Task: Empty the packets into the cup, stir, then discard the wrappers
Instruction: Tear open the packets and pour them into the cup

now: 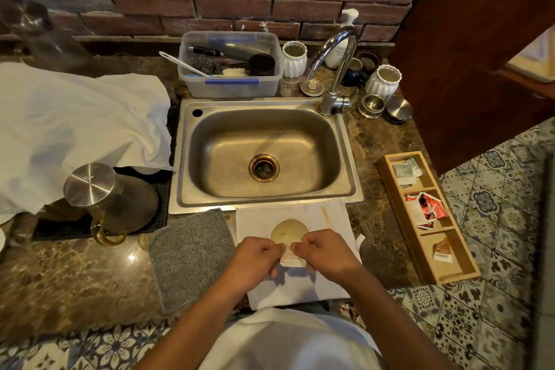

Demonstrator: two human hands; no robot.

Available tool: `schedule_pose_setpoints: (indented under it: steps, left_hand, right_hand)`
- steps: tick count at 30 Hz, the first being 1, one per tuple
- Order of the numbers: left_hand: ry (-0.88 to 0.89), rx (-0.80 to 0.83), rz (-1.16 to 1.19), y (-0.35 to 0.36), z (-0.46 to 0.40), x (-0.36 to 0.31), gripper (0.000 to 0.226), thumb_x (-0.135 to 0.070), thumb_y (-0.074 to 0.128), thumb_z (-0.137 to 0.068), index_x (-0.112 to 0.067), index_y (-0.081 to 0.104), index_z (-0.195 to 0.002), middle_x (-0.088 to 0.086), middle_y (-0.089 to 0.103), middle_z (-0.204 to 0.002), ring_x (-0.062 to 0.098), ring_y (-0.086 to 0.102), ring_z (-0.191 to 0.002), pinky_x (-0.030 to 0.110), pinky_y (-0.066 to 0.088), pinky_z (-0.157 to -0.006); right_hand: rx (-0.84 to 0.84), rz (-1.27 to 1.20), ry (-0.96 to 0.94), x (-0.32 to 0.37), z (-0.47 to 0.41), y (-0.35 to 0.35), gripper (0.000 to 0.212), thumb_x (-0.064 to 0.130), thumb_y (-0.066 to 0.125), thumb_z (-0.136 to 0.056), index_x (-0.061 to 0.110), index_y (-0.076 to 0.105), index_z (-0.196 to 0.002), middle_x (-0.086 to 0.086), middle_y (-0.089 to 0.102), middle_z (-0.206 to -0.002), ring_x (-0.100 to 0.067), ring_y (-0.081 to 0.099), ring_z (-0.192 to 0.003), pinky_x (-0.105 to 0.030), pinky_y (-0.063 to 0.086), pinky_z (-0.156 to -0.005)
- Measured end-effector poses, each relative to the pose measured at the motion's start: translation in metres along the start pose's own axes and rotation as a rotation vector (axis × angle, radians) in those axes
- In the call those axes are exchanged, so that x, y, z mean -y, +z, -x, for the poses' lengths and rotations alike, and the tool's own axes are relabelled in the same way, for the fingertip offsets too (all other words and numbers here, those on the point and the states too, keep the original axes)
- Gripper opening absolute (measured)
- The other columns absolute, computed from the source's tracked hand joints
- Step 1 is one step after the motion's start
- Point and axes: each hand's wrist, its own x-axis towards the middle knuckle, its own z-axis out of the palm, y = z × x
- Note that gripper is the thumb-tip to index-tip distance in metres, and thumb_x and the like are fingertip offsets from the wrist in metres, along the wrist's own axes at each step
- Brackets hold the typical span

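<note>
1. Packet (292,259) sits pinched between both hands just in front of the cup (289,231), above a white cloth (336,216) on the counter (90,273).
2. Left hand (255,258) and right hand (326,252) each curl tight, gripping its top edge.

Both hands cover most of the small packet (292,258), whose print is too small to read, and they hide the near rim of the cup (289,231). At nine o'clock a white cloth (75,126) runs past the frame's edge. The packets in the wooden tray (462,275) at three o'clock are too small to identify.
</note>
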Motion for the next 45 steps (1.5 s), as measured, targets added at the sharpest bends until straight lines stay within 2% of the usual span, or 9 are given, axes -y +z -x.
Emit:
schedule_pose_setpoints:
  steps: [6,9,16,20,29,34,37,40,45]
  left_hand:
    - [-0.023,0.014,0.035,0.0,0.001,-0.003,0.041,-0.025,0.061,-0.098,-0.007,0.063,-0.062,-0.001,0.058,-0.047,0.002,0.045,-0.036,0.013,0.038,-0.043]
    - [-0.037,0.041,0.077,-0.001,0.001,-0.003,0.04,-0.025,0.062,-0.098,-0.008,0.063,-0.062,0.003,0.06,-0.051,0.003,0.045,-0.038,0.014,0.037,-0.043]
    - [-0.11,0.068,0.233,-0.004,0.002,-0.001,0.035,-0.025,0.063,-0.098,-0.011,0.064,-0.065,0.006,0.06,-0.055,0.012,0.038,-0.042,0.02,0.028,-0.04]
    - [-0.104,0.063,0.234,-0.003,0.001,-0.002,0.037,-0.025,0.062,-0.098,-0.011,0.065,-0.064,0.008,0.059,-0.056,0.012,0.038,-0.042,0.021,0.027,-0.04]
    - [-0.126,0.111,0.22,-0.002,0.002,0.0,0.039,-0.03,0.061,-0.098,-0.013,0.068,-0.063,0.01,0.064,-0.056,0.014,0.039,-0.041,0.025,0.025,-0.044]
    - [-0.165,0.139,0.281,-0.001,0.001,0.003,0.038,-0.029,0.062,-0.098,-0.014,0.066,-0.064,0.008,0.062,-0.056,0.011,0.037,-0.039,0.023,0.024,-0.043]
    - [-0.181,0.138,0.309,-0.001,0.001,0.004,0.035,-0.03,0.062,-0.098,-0.012,0.066,-0.068,0.008,0.061,-0.056,0.011,0.037,-0.039,0.022,0.023,-0.043]
    - [-0.182,0.135,0.307,0.0,0.002,0.003,0.036,-0.031,0.063,-0.097,-0.012,0.066,-0.067,0.008,0.061,-0.056,0.011,0.037,-0.04,0.022,0.024,-0.042]
    - [-0.181,0.13,0.312,0.0,0.004,0.003,0.042,-0.03,0.062,-0.098,-0.016,0.066,-0.058,0.008,0.06,-0.055,0.011,0.037,-0.041,0.021,0.024,-0.042]
  right_hand:
    - [-0.001,-0.003,0.013,0.002,0.0,-0.001,0.036,0.033,0.065,-0.095,0.007,0.069,-0.07,-0.005,0.061,-0.061,-0.017,0.058,-0.061,-0.026,0.046,-0.059]
    - [0.003,-0.032,0.015,0.003,0.0,-0.002,0.037,0.033,0.066,-0.095,0.002,0.07,-0.074,-0.004,0.061,-0.06,-0.014,0.057,-0.06,-0.025,0.046,-0.056]
    - [0.077,-0.224,0.057,0.004,0.005,-0.007,0.038,0.033,0.068,-0.095,0.015,0.066,-0.061,0.004,0.057,-0.046,-0.003,0.049,-0.041,-0.018,0.04,-0.05]
    - [0.133,-0.283,0.097,0.003,0.007,-0.007,0.04,0.036,0.067,-0.095,0.003,0.072,-0.074,-0.005,0.057,-0.052,-0.009,0.044,-0.042,-0.021,0.036,-0.045]
    - [0.202,-0.343,0.093,-0.005,0.006,-0.006,0.037,0.036,0.068,-0.095,0.011,0.068,-0.067,-0.007,0.054,-0.053,-0.012,0.043,-0.044,-0.023,0.036,-0.047]
    - [0.183,-0.377,0.146,-0.007,0.006,-0.004,0.038,0.039,0.067,-0.095,0.005,0.074,-0.079,-0.01,0.054,-0.057,-0.013,0.042,-0.045,-0.023,0.035,-0.045]
    - [0.173,-0.379,0.165,-0.007,0.005,-0.002,0.046,0.038,0.066,-0.095,-0.007,0.071,-0.087,-0.012,0.052,-0.058,-0.013,0.04,-0.044,-0.024,0.032,-0.045]
    - [0.167,-0.375,0.171,-0.009,0.005,-0.002,0.046,0.038,0.066,-0.096,-0.008,0.071,-0.094,-0.011,0.051,-0.056,-0.013,0.039,-0.043,-0.024,0.031,-0.045]
    - [0.141,-0.398,0.194,-0.011,0.004,0.0,0.043,0.037,0.068,-0.095,-0.006,0.073,-0.09,-0.004,0.051,-0.049,-0.012,0.04,-0.041,-0.022,0.03,-0.043]
